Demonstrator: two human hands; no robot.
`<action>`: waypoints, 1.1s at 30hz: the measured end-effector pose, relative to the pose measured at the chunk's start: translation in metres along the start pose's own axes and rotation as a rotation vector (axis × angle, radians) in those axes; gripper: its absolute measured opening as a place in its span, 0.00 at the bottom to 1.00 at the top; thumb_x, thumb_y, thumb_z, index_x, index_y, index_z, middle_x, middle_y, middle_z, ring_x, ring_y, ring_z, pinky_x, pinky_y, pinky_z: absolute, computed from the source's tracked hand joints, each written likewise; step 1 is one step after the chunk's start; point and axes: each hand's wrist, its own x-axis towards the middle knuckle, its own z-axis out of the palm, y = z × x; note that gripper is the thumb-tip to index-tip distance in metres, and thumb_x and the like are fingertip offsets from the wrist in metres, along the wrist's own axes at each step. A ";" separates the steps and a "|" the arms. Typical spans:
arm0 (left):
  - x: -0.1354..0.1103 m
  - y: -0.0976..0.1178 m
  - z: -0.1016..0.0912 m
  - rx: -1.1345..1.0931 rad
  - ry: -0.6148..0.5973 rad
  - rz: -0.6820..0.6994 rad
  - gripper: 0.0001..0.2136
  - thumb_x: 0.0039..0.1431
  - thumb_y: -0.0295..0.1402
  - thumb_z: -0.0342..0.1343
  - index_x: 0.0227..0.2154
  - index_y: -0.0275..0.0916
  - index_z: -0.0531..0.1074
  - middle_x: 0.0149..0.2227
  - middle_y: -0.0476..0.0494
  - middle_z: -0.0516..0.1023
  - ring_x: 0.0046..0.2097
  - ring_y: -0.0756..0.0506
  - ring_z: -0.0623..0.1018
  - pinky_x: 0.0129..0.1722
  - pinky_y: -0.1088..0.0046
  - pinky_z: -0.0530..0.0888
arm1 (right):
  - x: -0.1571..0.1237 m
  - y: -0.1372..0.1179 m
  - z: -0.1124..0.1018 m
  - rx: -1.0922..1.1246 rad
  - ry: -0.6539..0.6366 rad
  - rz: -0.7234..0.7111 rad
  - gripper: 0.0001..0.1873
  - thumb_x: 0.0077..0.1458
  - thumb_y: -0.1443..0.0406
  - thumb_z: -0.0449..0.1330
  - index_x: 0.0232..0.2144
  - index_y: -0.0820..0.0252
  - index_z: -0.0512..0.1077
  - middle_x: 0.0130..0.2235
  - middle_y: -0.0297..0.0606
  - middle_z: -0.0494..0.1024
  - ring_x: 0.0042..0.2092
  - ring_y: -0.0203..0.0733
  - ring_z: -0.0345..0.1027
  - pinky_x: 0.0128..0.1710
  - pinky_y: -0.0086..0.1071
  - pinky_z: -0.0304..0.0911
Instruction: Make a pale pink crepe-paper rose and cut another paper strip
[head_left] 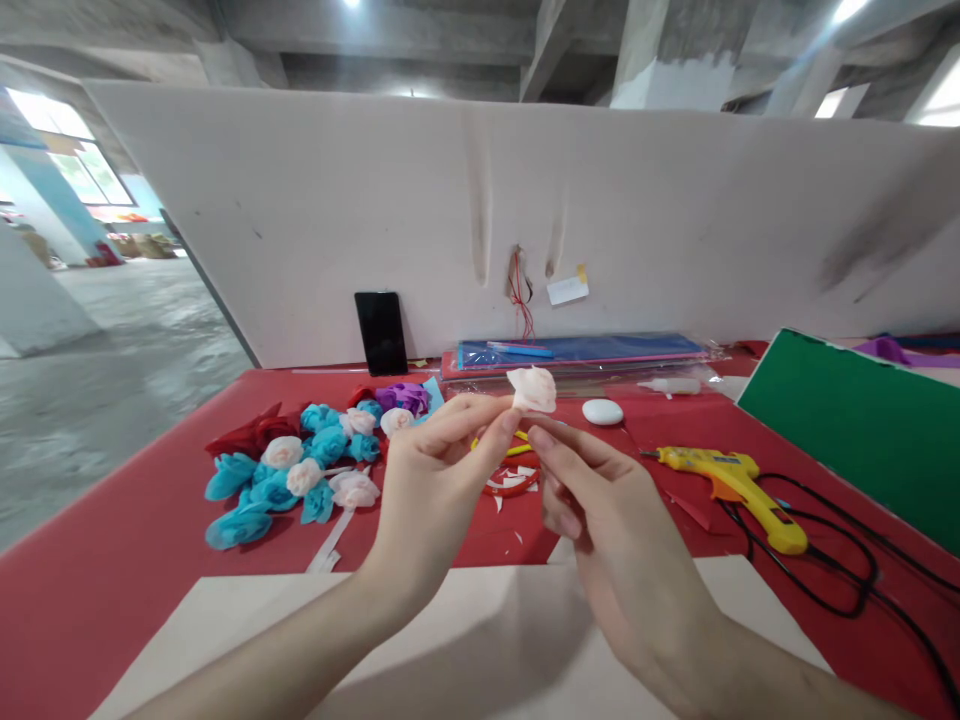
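A small pale pink paper rose (532,389) is held up in front of me, above the table. My left hand (439,480) pinches its base between thumb and forefinger. From the other side my right hand (611,510) closes thumb and forefinger at the rose's lower edge, with its other fingers curled beneath. Fingertips hide the exact grip on the base. Behind the hands, partly covered, lie yellow-handled scissors (517,450) and a red ring-shaped roll (514,487) with white paper scraps. To the left is a pile of blue paper flowers (328,446) with pink, red and purple ones.
A yellow glue gun (735,490) with a black cable (862,570) lies right, beside a green board (862,430). A white oval object (602,412), packaged sheets (585,350) and an upright phone (381,333) stand farther back. Pale paper (465,640) covers the red table's (97,560) near side.
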 end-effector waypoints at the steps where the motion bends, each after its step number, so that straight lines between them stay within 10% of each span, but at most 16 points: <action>1: -0.001 0.000 0.000 0.023 -0.001 0.020 0.10 0.55 0.24 0.58 0.27 0.46 0.81 0.28 0.53 0.78 0.34 0.51 0.74 0.32 0.82 0.70 | 0.002 0.000 0.000 0.008 0.008 -0.003 0.05 0.43 0.62 0.68 0.27 0.55 0.80 0.15 0.24 0.59 0.18 0.23 0.45 0.18 0.25 0.40; 13: 0.000 -0.010 -0.003 0.217 -0.005 0.238 0.13 0.54 0.24 0.59 0.33 0.53 0.81 0.27 0.55 0.76 0.31 0.52 0.71 0.31 0.80 0.68 | 0.003 0.003 0.001 0.092 -0.001 0.027 0.10 0.42 0.64 0.69 0.15 0.59 0.74 0.16 0.25 0.63 0.18 0.24 0.46 0.18 0.24 0.44; 33: 0.002 0.011 -0.004 -0.230 -0.084 -0.145 0.12 0.51 0.26 0.64 0.32 0.41 0.65 0.21 0.57 0.74 0.26 0.54 0.74 0.28 0.82 0.71 | 0.007 -0.002 -0.003 0.136 -0.203 -0.057 0.04 0.43 0.65 0.69 0.20 0.56 0.78 0.18 0.26 0.65 0.18 0.23 0.43 0.17 0.23 0.41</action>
